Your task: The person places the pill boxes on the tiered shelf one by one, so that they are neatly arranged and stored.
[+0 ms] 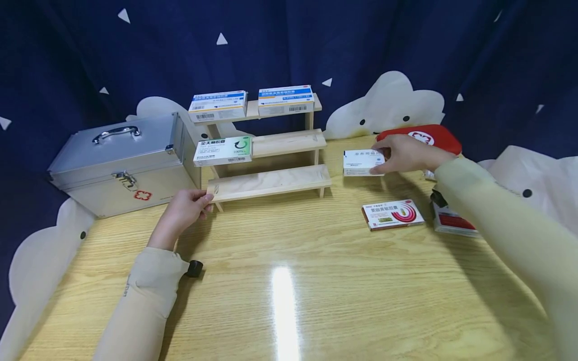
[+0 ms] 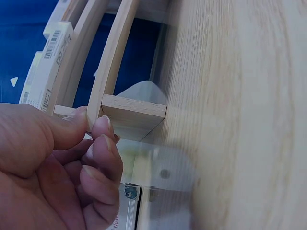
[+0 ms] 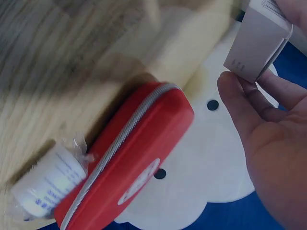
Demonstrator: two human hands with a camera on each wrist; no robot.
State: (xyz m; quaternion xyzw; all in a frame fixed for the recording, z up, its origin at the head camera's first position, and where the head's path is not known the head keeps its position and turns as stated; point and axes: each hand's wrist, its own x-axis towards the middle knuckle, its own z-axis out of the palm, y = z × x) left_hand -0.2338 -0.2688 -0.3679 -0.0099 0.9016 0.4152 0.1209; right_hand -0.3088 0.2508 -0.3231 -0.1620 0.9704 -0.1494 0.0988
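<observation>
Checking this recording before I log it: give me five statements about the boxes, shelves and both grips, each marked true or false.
The right grip holds a white box. True.
The left grip holds the silver case's handle. False: it pinches the wooden bottom shelf.
Two blue-and-white boxes sit on the top shelf. True.
The green-and-white box lies on the bottom shelf. False: it lies on the middle shelf.
A plastic-wrapped roll lies by the red pouch. True.
</observation>
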